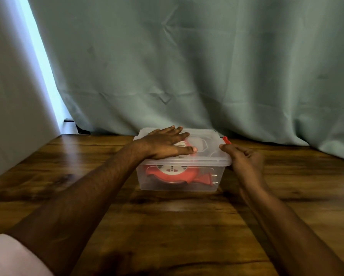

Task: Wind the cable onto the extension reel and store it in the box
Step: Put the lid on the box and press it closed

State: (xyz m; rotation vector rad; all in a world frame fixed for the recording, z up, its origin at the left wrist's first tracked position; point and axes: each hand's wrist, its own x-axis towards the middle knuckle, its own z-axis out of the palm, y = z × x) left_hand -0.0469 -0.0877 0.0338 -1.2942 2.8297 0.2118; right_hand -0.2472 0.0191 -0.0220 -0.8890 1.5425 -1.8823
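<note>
- A clear plastic box (181, 176) sits on a wooden table (167, 226); the red extension reel (172, 175) lies inside, lid (207, 144) on
- Left hand (165, 144) presses flat on the lid, fingers straight
- Right hand (245, 156) curls its fingers at the box's right edge beside a red latch (227, 140); whether it grips anything I cannot tell

The box (179, 180) and its lid (211, 148) are clear, smooth, slightly cloudy plastic; the latch (226, 140) is red plastic. The reel (173, 174) inside is glossy red plastic with a white face. The tabletop (167, 226) is dark grained wood with a soft sheen. The curtain (187, 66) is matt grey-green cloth, creased.
</note>
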